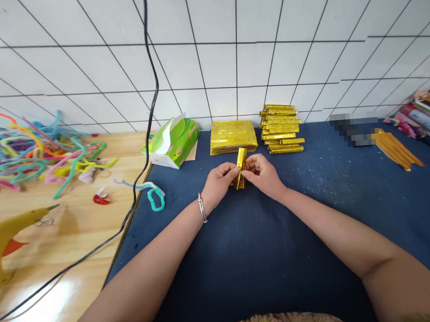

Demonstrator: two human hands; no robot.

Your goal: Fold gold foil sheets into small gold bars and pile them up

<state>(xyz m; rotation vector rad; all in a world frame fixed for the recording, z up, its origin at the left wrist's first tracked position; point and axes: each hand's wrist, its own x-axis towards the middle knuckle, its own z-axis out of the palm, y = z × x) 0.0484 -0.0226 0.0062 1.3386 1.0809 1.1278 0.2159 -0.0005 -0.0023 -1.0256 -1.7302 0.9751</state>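
Left of hands [219, 181], tissue [166, 137] in packet [188, 137]

Shiny gold foil piece [241, 161], folded narrow, leaning slightly right, mid-view

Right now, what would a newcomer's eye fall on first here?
Probably the shiny gold piece held between the left hand and the right hand, bright against the dark blue surface. Behind it, near the tiled wall, sit a flat gold stack and, to its right, gold rolls. A tangle of colourful fuzzy strands lies far left.
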